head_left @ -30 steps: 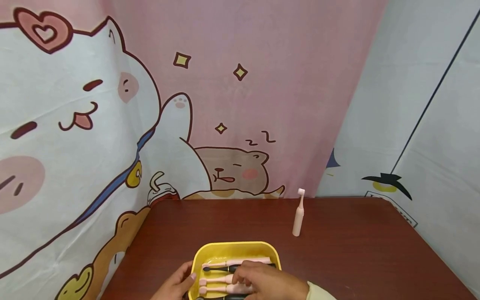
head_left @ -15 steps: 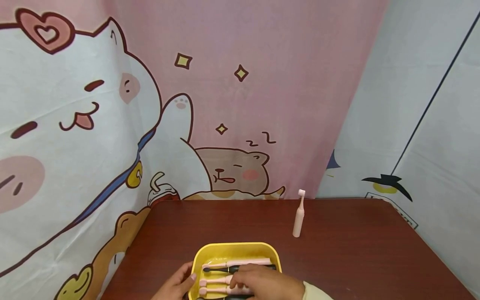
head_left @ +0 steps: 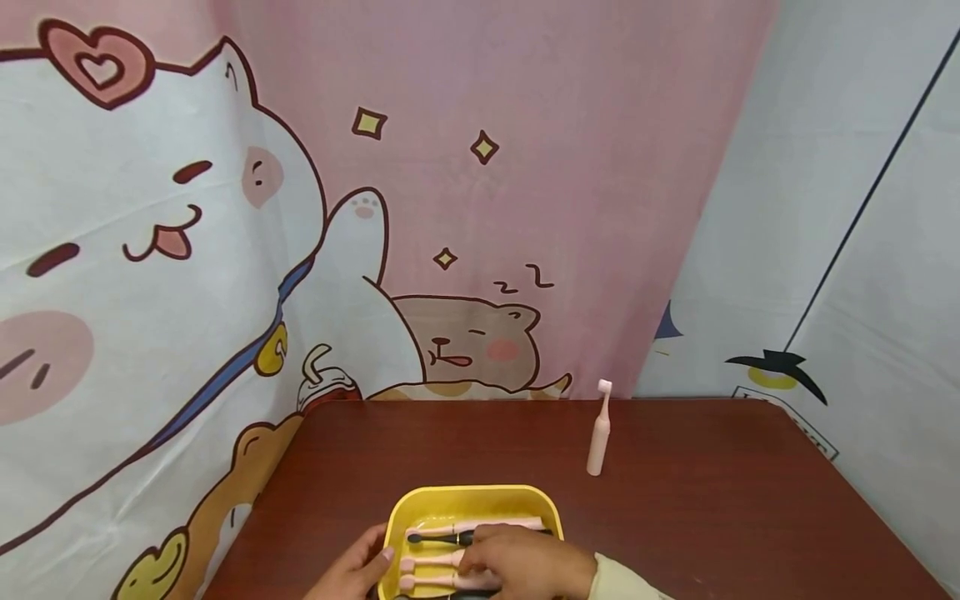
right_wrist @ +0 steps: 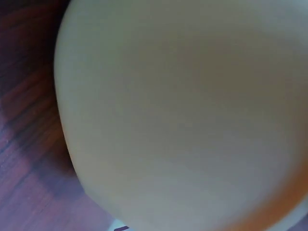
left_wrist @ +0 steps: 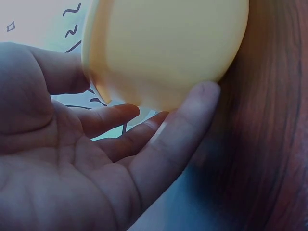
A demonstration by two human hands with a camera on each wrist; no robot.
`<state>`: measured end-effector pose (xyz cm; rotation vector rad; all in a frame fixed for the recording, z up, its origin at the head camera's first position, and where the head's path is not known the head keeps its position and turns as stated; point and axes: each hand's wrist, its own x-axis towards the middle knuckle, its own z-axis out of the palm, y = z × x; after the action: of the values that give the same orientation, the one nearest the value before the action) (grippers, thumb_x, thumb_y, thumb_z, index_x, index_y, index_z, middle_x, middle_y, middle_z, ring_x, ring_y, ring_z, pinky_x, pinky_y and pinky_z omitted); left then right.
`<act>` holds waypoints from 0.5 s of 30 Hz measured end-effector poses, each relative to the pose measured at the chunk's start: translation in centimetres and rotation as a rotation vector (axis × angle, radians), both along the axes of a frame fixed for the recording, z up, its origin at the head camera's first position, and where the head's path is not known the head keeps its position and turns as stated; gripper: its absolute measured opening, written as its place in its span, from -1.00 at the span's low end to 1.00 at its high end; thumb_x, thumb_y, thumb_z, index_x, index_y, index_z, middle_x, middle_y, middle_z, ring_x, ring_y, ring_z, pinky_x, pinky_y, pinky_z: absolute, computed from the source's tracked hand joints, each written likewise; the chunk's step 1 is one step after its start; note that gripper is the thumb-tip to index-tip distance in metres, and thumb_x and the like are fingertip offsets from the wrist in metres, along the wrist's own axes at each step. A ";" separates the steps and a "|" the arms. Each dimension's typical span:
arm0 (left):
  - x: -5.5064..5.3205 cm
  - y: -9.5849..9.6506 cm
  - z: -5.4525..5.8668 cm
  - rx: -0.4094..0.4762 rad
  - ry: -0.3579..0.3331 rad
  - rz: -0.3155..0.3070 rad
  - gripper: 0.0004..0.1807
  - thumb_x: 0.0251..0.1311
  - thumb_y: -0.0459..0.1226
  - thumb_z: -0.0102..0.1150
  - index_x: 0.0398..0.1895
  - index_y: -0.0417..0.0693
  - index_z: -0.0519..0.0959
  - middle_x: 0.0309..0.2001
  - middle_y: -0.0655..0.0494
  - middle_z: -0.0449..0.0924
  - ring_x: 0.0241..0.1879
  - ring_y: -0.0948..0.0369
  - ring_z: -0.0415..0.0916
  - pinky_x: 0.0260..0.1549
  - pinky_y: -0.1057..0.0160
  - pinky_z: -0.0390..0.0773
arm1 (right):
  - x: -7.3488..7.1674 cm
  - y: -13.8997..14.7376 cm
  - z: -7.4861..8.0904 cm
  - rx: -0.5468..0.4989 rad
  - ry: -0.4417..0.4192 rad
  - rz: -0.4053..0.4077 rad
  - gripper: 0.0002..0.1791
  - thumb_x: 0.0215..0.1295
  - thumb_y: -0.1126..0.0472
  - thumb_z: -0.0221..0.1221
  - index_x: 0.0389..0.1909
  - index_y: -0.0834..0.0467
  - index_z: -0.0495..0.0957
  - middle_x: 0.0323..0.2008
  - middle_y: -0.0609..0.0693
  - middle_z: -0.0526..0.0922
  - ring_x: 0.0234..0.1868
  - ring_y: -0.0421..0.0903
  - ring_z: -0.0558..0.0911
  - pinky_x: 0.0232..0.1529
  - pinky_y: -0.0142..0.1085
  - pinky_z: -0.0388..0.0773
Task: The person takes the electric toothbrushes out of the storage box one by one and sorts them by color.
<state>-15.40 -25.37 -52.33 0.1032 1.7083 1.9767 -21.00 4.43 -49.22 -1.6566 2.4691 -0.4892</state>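
Both busy: left hand grips the tray at left; right hand, pinch hidden, apparently straightens pink brushes, needing gentle alignment next.

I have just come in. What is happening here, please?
Someone's left hand grips the yellow tray. The right hand reaches into it, over pink brushes and black brushes; whether it grips one, I cannot tell. A lone pink brush stands on the table, beyond the tray.
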 end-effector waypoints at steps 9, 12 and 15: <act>0.0 0.0 -0.1 -0.008 -0.004 0.003 -0.32 0.57 -0.17 -0.17 0.50 -0.38 -0.14 0.15 -0.20 0.49 0.05 -0.04 0.62 -0.04 0.02 0.65 | 0.3 -0.7 0.0 0.049 -0.011 0.020 -0.70 0.41 -0.17 0.10 0.02 -0.20 0.65 -0.22 -0.40 0.57 -0.30 -0.49 0.37 -0.26 -0.62 0.34; 0.1 0.1 -0.1 0.013 -0.013 0.005 -0.33 0.57 -0.19 -0.19 0.50 -0.37 -0.16 0.14 -0.21 0.51 0.06 -0.06 0.61 -0.03 0.00 0.64 | 0.2 -1.0 0.0 0.037 0.006 0.041 -0.71 0.40 -0.19 0.10 -0.02 -0.23 0.66 -0.26 -0.42 0.59 -0.33 -0.49 0.34 -0.32 -0.63 0.29; 0.1 0.2 -0.1 0.029 -0.011 0.005 -0.32 0.57 -0.19 -0.20 0.51 -0.37 -0.19 0.13 -0.21 0.52 0.05 -0.07 0.61 -0.03 0.00 0.64 | 0.1 -1.1 0.1 0.035 0.011 0.057 -0.72 0.37 -0.22 0.13 -0.03 -0.26 0.67 -0.25 -0.43 0.60 -0.31 -0.49 0.36 -0.32 -0.64 0.29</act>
<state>-15.34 -25.20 -52.39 0.0988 1.6749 2.0028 -20.92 3.32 -49.15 -1.7152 2.4160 -0.4289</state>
